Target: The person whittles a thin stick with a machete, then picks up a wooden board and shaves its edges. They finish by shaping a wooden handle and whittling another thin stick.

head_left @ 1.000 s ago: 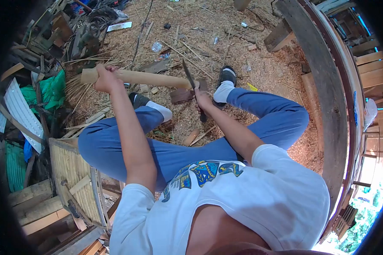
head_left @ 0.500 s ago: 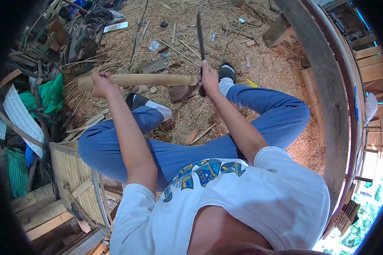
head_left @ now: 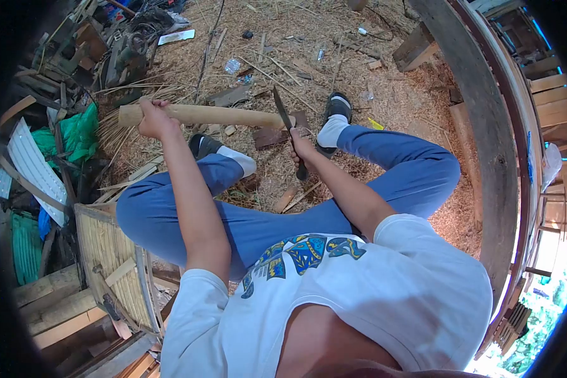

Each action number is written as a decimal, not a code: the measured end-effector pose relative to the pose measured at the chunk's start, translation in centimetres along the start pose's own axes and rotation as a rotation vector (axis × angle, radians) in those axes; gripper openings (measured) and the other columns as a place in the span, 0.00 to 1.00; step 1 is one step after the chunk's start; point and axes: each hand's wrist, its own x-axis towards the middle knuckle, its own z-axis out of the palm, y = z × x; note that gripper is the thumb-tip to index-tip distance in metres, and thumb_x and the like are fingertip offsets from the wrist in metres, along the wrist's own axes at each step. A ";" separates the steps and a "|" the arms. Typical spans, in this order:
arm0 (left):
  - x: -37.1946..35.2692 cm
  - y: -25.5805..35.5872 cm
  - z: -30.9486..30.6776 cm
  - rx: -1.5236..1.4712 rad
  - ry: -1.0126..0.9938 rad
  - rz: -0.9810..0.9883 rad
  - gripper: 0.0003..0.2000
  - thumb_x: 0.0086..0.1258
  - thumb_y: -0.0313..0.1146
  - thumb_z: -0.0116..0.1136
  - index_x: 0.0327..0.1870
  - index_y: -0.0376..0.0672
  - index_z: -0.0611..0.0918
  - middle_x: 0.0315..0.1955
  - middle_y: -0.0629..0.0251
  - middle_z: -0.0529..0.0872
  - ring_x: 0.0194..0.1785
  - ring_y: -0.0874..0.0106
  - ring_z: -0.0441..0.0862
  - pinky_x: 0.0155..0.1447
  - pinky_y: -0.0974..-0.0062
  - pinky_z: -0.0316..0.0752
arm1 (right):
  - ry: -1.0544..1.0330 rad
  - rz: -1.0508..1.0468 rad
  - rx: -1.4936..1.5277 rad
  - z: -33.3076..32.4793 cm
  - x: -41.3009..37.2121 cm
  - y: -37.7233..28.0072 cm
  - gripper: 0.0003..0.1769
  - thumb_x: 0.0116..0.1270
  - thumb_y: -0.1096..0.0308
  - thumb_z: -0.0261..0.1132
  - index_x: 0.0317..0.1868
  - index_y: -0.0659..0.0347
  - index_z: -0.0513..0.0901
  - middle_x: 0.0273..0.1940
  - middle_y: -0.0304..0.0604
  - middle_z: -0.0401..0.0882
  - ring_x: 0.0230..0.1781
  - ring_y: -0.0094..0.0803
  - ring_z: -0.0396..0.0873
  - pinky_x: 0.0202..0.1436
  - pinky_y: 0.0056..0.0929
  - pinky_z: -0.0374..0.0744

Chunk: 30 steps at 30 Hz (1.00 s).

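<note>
Gripping a pale wooden pole [head_left: 227, 116] near its thicker end, the left hand [head_left: 159, 121] has its fingers curled around the wood, with the fingertips showing over the far side. The pole runs crosswise in front of the person, above the shavings-covered ground [head_left: 390, 101], and its other end is over the far edge of a reddish-brown block [head_left: 271, 137]; whether they touch is hard to tell. Beside that end, the right hand [head_left: 301, 146] holds a long knife [head_left: 282, 107], fingers closed around the handle, whose butt sticks out below the fist. The dark blade slants away past the pole's end; contact between the two cannot be made out. The right shoe [head_left: 337, 106] is just beyond the block's right side, and the left shoe [head_left: 201, 146] is on the near side of the pole. Between the legs lies a wood piece [head_left: 285, 200], while thin strips [head_left: 110, 135] spread out near the left hand.
</note>
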 end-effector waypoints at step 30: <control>2.1 -0.2 -2.1 -0.250 -0.494 -0.359 0.17 0.80 0.48 0.56 0.38 0.43 0.78 0.26 0.68 0.75 0.31 0.72 0.74 0.44 0.64 0.78 | -0.260 0.230 0.368 -1.4 -0.1 -0.9 0.39 0.67 0.21 0.53 0.27 0.52 0.68 0.16 0.31 0.62 0.11 0.26 0.61 0.16 0.33 0.65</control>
